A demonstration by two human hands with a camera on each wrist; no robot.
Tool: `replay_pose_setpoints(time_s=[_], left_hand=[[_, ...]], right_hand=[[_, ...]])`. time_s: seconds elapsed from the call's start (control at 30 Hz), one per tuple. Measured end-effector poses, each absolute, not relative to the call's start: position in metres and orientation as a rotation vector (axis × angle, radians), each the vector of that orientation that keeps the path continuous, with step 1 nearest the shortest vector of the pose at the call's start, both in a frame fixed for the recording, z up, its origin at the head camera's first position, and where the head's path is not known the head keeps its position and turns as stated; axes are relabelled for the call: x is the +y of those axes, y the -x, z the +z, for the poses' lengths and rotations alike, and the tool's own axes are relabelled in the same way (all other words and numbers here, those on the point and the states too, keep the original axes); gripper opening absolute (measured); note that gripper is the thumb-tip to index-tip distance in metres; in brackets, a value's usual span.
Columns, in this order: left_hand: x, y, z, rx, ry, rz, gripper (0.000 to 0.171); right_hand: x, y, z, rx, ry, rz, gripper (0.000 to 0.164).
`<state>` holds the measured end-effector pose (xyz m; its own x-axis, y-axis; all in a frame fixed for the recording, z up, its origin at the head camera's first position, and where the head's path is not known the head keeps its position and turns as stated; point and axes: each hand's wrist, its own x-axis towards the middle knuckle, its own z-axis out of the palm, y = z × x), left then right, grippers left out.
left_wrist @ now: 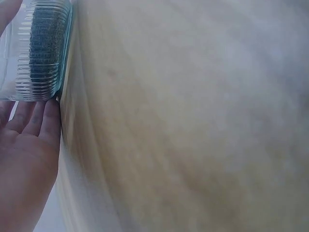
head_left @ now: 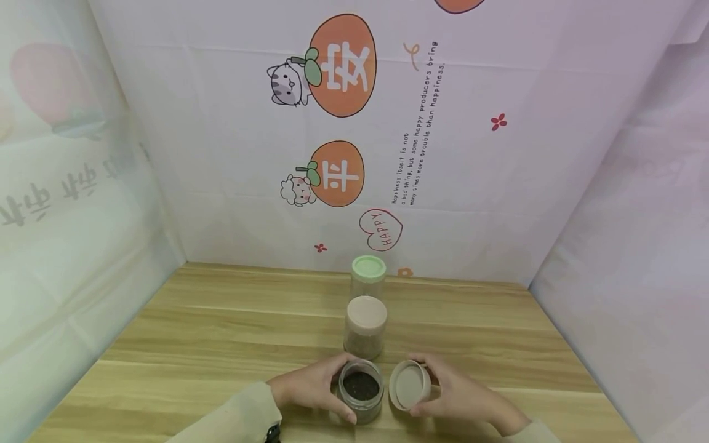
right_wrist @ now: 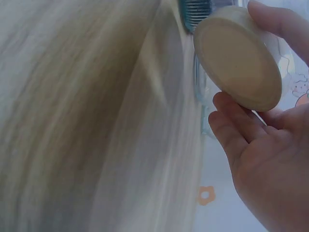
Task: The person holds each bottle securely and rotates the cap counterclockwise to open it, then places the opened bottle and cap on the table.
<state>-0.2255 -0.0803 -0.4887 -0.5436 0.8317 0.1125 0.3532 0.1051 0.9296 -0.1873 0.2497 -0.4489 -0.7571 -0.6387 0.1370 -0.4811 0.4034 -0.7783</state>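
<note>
An uncapped clear jar [head_left: 367, 411] with dark, fine contents stands upright on the table near the front. My left hand [head_left: 312, 384] grips it from the left, thumb at the front and fingers behind. In the left wrist view, the ribbed side of the jar [left_wrist: 46, 53] rests against the palm-side fingers. Just right of the jar, my right hand [head_left: 456, 394] holds a round beige lid [head_left: 408, 386] by its rim, its hollow inside showing to the head camera. The right wrist view shows the flat top of the lid [right_wrist: 239, 60] between thumb and fingers.
Directly behind the uncapped jar stands a jar with a beige lid [head_left: 365, 326]. Farther back, a jar with a pale green lid [head_left: 368, 269] stands near the rear wall. Printed cloth [head_left: 232, 154] hangs behind and on both sides of the wooden table [head_left: 221, 326].
</note>
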Motion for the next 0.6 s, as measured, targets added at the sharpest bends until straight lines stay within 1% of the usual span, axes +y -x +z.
replay_pose_setpoints(time_s=[0.27, 0.6], left_hand=[[-0.08, 0.2244, -0.4867, 1.941, -1.166, 1.429, 0.078], [-0.0805, 0.2255, -0.4888, 1.93, -1.171, 1.431, 0.077]], right_hand=[[0.2554, 0.1905, -0.4531, 2.354, 1.027, -1.309, 0.086], [0.2602, 0.1892, -0.4569, 2.46, 1.011, -1.19, 0.087]])
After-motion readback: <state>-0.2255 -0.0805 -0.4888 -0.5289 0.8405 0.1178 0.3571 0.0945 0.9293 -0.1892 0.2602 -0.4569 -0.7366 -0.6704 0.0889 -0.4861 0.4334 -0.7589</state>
